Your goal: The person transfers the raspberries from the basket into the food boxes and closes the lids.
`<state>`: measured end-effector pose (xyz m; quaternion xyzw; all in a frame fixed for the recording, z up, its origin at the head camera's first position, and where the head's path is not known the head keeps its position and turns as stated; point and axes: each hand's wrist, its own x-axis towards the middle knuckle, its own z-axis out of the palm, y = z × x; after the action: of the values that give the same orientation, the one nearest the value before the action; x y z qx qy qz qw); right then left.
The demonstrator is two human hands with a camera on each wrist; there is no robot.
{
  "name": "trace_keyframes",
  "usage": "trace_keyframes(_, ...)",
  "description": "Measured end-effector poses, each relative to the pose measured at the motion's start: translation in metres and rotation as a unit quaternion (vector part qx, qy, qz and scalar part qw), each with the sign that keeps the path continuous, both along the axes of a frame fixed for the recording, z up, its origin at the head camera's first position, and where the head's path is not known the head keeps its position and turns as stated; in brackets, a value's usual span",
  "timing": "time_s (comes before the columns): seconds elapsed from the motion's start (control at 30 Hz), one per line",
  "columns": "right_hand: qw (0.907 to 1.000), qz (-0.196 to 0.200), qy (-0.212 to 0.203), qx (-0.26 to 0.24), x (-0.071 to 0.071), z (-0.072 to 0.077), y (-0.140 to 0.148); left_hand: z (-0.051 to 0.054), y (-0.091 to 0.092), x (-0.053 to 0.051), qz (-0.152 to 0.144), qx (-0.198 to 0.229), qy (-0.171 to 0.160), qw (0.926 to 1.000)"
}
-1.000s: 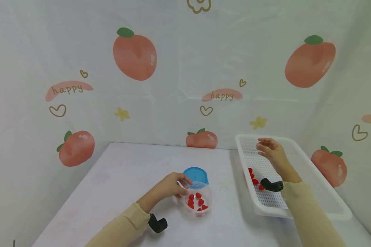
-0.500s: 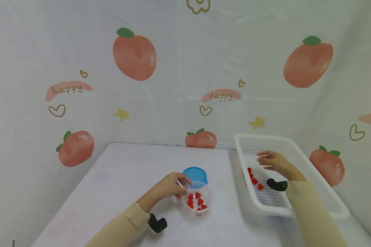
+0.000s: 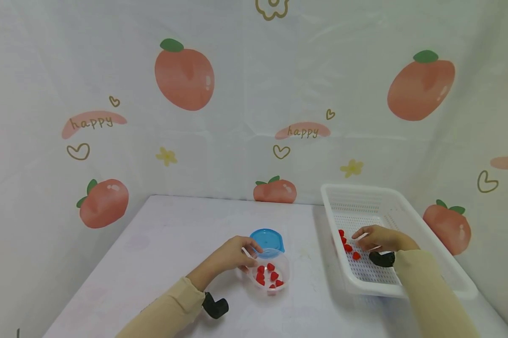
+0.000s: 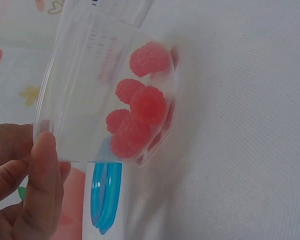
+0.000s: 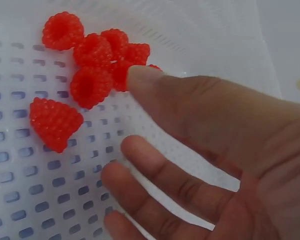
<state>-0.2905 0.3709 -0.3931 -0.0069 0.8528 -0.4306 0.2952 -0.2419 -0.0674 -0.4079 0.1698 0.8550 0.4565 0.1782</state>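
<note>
My left hand point(image 3: 233, 253) pinches the rim of a clear plastic tub point(image 3: 285, 265) standing on the table. Several red raspberries point(image 4: 147, 105) lie at the bottom of that tub. Over the floor of a white perforated basket point(image 3: 359, 284), my right hand point(image 3: 382, 238) hovers with its fingers loosely bent and apart, holding nothing. A cluster of raspberries point(image 5: 91, 86) sits along the basket's left side, close to the thumb. One raspberry point(image 5: 55, 122) lies slightly apart from the others. In the right wrist view the thumb tip covers part of the cluster.
A blue lid point(image 3: 265, 238) lies on the white table point(image 3: 186, 225) just behind the tub. The basket's raised walls stand around my right hand. Behind the table hangs a white cloth point(image 3: 237, 84) printed with fruit.
My right hand has come down and toward the front inside the basket, nearer the raspberries. My left hand and the tub have stayed in place.
</note>
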Motion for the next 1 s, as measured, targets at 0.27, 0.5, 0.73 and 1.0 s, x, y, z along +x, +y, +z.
trace_keyframes(0.27,0.9966,0.042,-0.026,0.065,0.0020,0.0010,-0.0032,-0.0026,0.0000,-0.0014,-0.001,0.008,-0.003,1.0000)
trace_keyframes(0.5,0.9937,0.064,-0.032,0.086,0.0016,-0.0028,-0.0066,-0.0027,-0.0005,-0.0017,-0.004,0.009,0.000,1.0000)
trace_keyframes(0.73,0.9948,0.045,-0.042,0.081,0.0020,-0.0044,-0.0086,-0.0041,-0.0006,-0.0023,-0.003,0.007,0.001,1.0000)
trace_keyframes(1.0,0.9934,0.047,-0.031,0.099,0.0007,-0.0066,-0.0094,-0.0053,-0.0008,-0.0038,-0.005,0.011,0.002,0.9999)
